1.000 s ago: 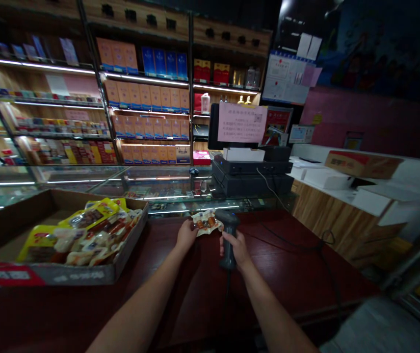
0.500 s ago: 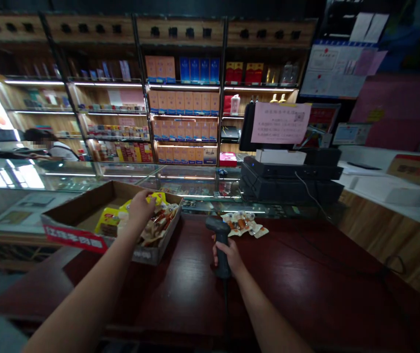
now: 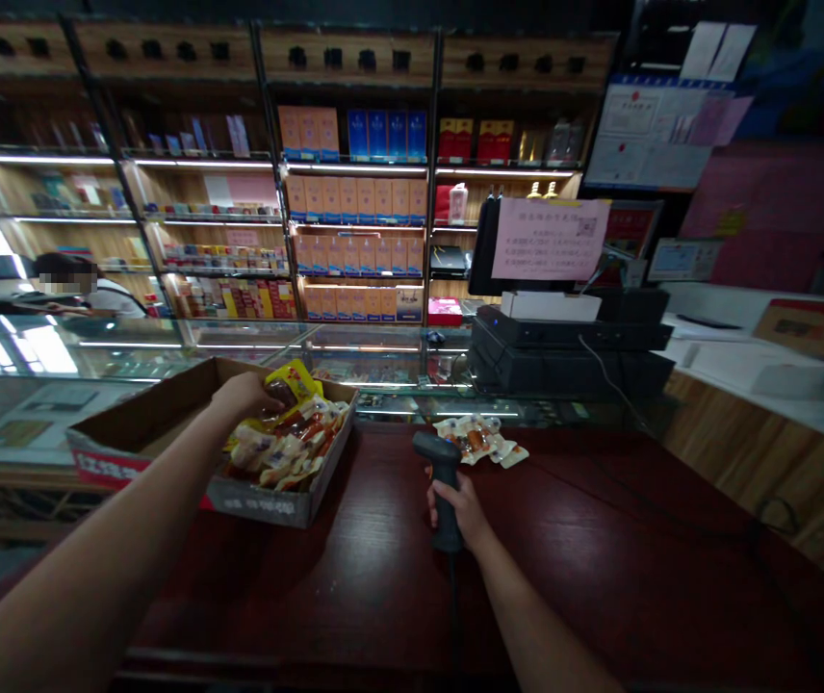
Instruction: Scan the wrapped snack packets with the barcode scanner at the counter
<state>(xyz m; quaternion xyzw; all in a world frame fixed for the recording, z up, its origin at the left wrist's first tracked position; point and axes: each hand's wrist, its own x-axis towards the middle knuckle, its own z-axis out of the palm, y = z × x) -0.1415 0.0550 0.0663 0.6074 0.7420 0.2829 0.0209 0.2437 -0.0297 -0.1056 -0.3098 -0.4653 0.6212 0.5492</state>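
My right hand (image 3: pixel 455 505) is wrapped round the grip of a dark handheld barcode scanner (image 3: pixel 442 481), held upright over the dark red counter (image 3: pixel 563 558). Just beyond the scanner's head lies a small pile of snack packets (image 3: pixel 482 439) on the counter. My left hand (image 3: pixel 240 395) reaches into an open cardboard box (image 3: pixel 167 409) at the left, fingers closed on a yellow snack packet (image 3: pixel 289 383) that sits on top of several more packets (image 3: pixel 289 443).
A cash register with a monitor and a pink notice (image 3: pixel 551 241) stands behind the counter, its cable trailing right. Glass display cases (image 3: pixel 253 342) and lit shelves of boxed goods (image 3: pixel 358 245) fill the back. Another person (image 3: pixel 76 289) is at the far left.
My left hand let go of the snack packet by the scanner, swung left into the cardboard box and closed on a yellow packet. The scanner hand stayed roughly in place.
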